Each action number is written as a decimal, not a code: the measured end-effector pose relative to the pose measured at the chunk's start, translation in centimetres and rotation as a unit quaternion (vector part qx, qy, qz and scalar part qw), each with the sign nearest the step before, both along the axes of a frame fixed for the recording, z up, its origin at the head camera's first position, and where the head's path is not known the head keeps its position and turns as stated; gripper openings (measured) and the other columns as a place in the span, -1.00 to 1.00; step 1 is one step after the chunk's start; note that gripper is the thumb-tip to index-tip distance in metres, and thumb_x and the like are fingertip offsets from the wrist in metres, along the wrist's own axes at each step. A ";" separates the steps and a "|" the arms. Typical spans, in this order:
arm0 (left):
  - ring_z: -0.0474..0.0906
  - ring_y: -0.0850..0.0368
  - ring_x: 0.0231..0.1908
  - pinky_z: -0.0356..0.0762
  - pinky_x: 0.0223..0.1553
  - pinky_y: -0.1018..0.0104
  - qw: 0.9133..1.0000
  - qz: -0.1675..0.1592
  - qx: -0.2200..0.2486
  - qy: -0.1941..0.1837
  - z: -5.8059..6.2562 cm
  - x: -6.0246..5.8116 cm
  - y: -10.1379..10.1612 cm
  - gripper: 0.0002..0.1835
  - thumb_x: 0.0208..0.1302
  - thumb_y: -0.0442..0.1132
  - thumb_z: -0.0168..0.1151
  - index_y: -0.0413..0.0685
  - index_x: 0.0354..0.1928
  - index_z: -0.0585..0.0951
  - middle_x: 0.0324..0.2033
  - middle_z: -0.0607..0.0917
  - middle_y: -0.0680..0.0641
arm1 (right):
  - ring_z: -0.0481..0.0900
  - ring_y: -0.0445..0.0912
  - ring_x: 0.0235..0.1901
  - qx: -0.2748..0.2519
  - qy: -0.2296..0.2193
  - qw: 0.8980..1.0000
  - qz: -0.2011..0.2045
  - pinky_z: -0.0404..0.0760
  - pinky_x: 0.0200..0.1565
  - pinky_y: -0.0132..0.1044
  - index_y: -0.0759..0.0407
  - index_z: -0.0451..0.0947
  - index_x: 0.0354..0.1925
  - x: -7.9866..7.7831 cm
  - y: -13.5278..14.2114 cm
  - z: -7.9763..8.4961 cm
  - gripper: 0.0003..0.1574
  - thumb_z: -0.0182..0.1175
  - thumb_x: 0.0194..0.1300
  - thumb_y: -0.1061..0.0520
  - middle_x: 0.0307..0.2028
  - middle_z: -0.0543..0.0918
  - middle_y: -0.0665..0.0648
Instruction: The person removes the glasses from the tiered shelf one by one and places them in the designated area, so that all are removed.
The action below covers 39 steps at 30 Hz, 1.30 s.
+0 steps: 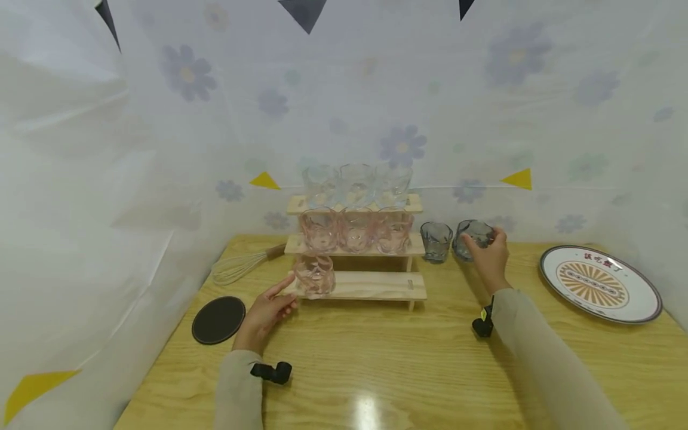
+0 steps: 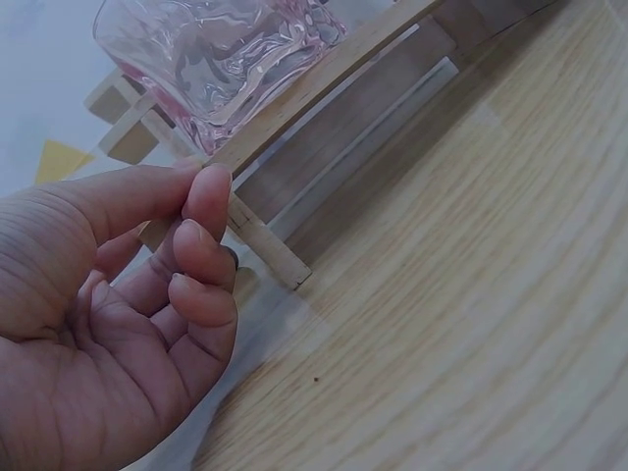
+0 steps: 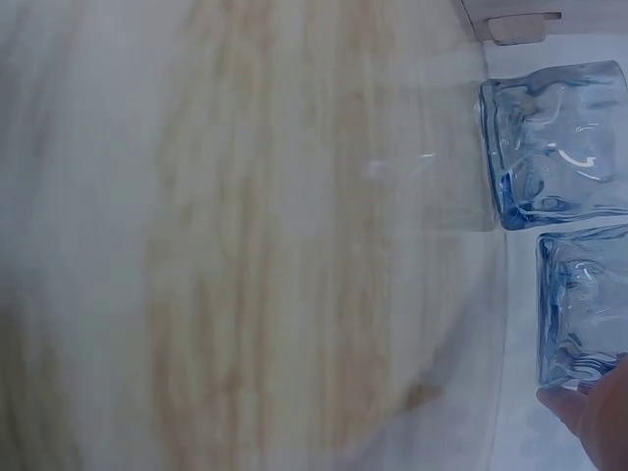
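In the head view my left hand (image 1: 264, 315) is at the left end of the lowest step of a three-step wooden rack (image 1: 376, 285). Its thumb and forefinger pinch the board's corner in the left wrist view, beside a pink glass (image 1: 315, 277) standing there. My right hand (image 1: 491, 258) grips a blue-grey glass (image 1: 474, 234), thumb on one side and fingers on the other. Just left of that glass stands a matching one (image 1: 436, 243). Whether the gripped glass touches the table cannot be told. Three pink glasses (image 1: 356, 232) fill the middle step, three clear glasses (image 1: 357, 186) the top.
A whisk (image 1: 244, 266) lies left of the rack, with a round black coaster (image 1: 218, 320) in front of it. At the right lies a large white plate (image 1: 639, 292) with a patterned centre. Flowered sheeting (image 1: 344, 95) hangs behind the wooden table (image 1: 333, 364).
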<state>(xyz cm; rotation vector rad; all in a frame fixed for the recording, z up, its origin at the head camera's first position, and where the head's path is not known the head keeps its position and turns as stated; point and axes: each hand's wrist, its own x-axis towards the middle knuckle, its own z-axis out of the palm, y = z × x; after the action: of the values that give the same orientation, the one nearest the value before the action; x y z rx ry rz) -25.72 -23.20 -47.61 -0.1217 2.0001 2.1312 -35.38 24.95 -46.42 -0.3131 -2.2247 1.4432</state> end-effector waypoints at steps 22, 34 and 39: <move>0.45 0.25 -0.54 0.39 -0.49 0.45 1.000 0.008 -0.010 -0.008 0.0 0.0 0.1 -0.41 0.30 -0.30 0.20 0.15 0.36 0.36 -0.55 0.67 0.05 | 0.28 0.25 0.15 0.002 0.007 1.000 0.002 0.30 0.12 0.09 0.35 0.03 0.35 -0.1 -0.5 -0.8 -0.01 0.26 0.23 -0.13 0.19 0.27 0.43; 0.44 0.25 -0.55 0.39 -0.50 0.45 1.000 0.016 -0.006 -0.008 0.0 0.1 0.1 -0.41 0.29 -0.31 0.21 0.12 0.36 0.36 -0.57 0.67 0.04 | 0.22 0.25 0.20 -0.009 -0.016 1.000 0.025 0.26 0.15 0.13 0.28 -0.07 0.39 0.3 -0.3 -1.0 0.05 0.21 0.24 -0.18 0.26 0.17 0.42; 0.44 0.26 -0.56 0.39 -0.49 0.44 1.000 0.010 -0.007 -0.004 -0.1 0.1 0.2 -0.40 0.30 -0.31 0.20 0.11 0.37 0.35 -0.57 0.67 0.05 | 0.22 0.26 0.22 -0.011 -0.023 0.999 0.034 0.28 0.16 0.13 0.26 -0.10 0.40 0.3 -0.1 -1.0 0.08 0.22 0.23 -0.20 0.26 0.17 0.41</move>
<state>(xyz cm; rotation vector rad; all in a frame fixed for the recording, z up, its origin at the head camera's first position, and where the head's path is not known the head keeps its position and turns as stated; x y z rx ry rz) -25.61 -23.02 -47.68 -0.1529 2.0173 2.1250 -35.05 24.83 -47.44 -0.2833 -2.2773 1.5122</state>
